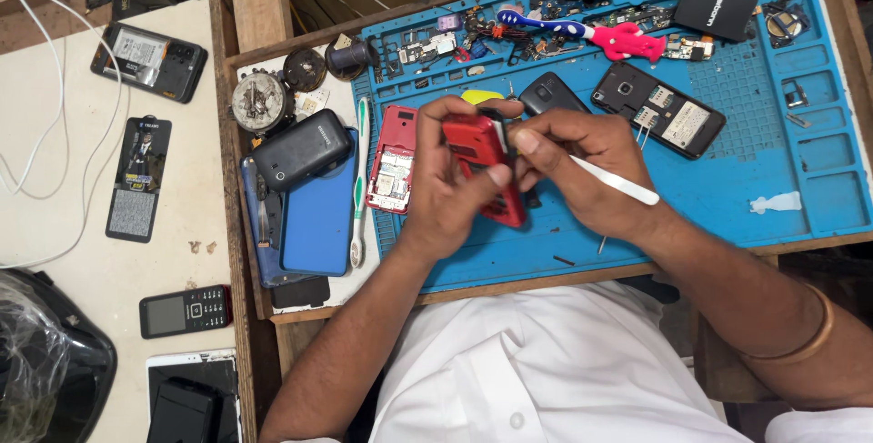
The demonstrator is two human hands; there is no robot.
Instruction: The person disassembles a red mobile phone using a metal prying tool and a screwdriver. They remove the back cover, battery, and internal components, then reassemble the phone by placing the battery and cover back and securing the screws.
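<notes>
Head view, red phone (479, 154) gripped by left hand (446, 190), right hand (582, 166) touching (white tool (618, 184))

A blue mat (773, 147) covers the wooden tabletop (262, 6); on it lie an open black phone (657, 108), a pink toothbrush (582, 32) and a red shell (393, 159). The white tabletop (195, 202) beside carries a keypad phone (185, 310).

Both hands raised mid-frame, touching: left hand (450, 193) fingers curled in grip, right hand (582, 166) pinching.
</notes>
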